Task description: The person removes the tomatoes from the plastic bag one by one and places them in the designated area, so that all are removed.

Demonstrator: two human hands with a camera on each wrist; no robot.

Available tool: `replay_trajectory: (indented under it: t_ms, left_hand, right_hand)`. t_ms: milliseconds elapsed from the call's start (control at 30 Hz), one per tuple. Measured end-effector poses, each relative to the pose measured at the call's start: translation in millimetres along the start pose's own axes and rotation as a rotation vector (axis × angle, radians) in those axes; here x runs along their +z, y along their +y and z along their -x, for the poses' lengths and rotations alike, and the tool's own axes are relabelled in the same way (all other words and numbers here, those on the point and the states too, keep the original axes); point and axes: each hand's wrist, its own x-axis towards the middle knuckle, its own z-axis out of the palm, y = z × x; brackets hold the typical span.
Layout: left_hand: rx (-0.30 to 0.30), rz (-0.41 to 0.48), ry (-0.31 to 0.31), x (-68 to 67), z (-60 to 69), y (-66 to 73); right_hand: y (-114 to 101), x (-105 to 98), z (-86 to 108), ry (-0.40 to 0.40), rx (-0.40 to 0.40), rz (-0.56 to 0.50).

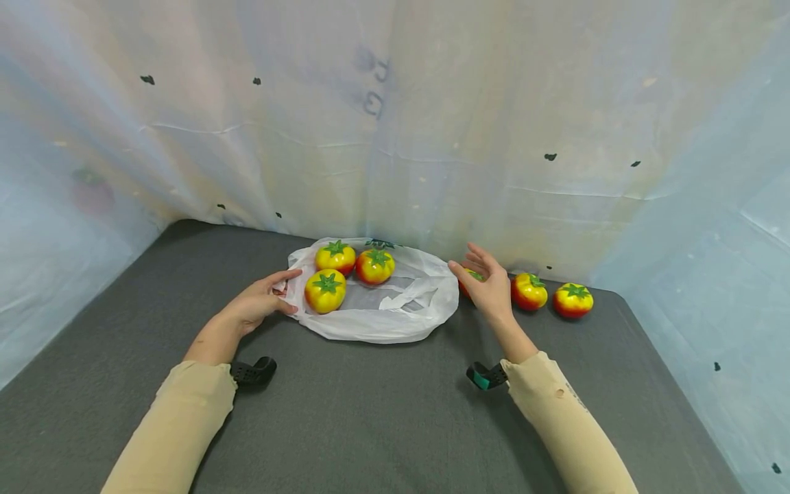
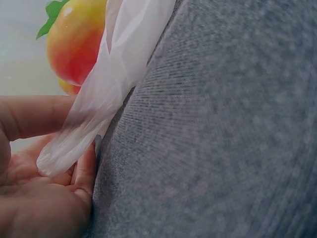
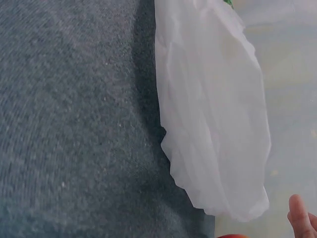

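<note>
A white plastic bag (image 1: 376, 325) lies on the grey surface with its mouth spread wide. Inside its left half sit three glossy yellow-and-red tomatoes (image 1: 325, 291) with green star-shaped tops. My left hand (image 1: 256, 302) holds the bag's left end; in the left wrist view the thumb (image 2: 39, 116) lies across the bunched plastic (image 2: 74, 134), with the fingers beneath. At the bag's right end my right hand (image 1: 487, 285) hovers, thumb and fingers apart. Behind it, a tomato (image 1: 472, 276) is partly hidden. The right wrist view shows the bag's side (image 3: 213, 114) and one fingertip.
Two more tomatoes, a nearer one (image 1: 529, 291) and a farther one (image 1: 572, 300), stand to the right of my right hand. A pale, translucent sheet (image 1: 395, 137) hangs behind the grey table (image 1: 345, 412) and along both sides. Black bands are on both wrists.
</note>
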Motion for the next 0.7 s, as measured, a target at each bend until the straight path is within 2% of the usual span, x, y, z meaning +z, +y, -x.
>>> replay_trajectory:
  t_ms: [267, 300, 533, 700]
  left_hand:
    - [0.005, -0.004, -0.003, -0.3, -3.0, -0.5]
    - [0.007, -0.006, -0.005, -0.6, -3.8, -0.6]
    - [0.010, -0.030, -0.005, -4.0, -4.3, -2.8]
    - [0.005, -0.017, -0.014, -1.0, -3.1, -4.5]
  right_hand:
    - [-14, 7, -0.9, -0.037, -0.008, 0.025]
    - [-10, 8, -4.1, -0.043, -0.017, 0.029]
    - [-20, 27, -8.8, -0.198, 0.050, 0.045]
    - [-21, 37, -10.7, -0.259, 0.101, 0.065]
